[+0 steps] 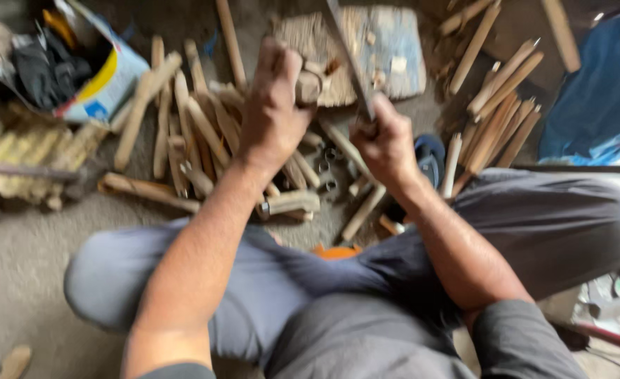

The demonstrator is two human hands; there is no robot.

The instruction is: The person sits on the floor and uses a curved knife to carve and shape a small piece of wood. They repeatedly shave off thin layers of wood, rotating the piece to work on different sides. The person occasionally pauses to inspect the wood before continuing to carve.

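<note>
Our left hand [275,105] closes its fingers around a short wooden piece [308,85]; our right hand [387,144] grips a long blade [348,60] over the wooden block [394,49].

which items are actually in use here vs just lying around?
In use:
- left hand gripping a short wooden piece
- right hand gripping a long blade
- wooden block beneath

Lying about:
- stick pile
- second stick pile
- cardboard box
- blue cloth

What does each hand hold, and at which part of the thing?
The left hand grips a short wooden piece at its lower end, against the wooden block. The right hand holds a long blade by its handle end.
</note>
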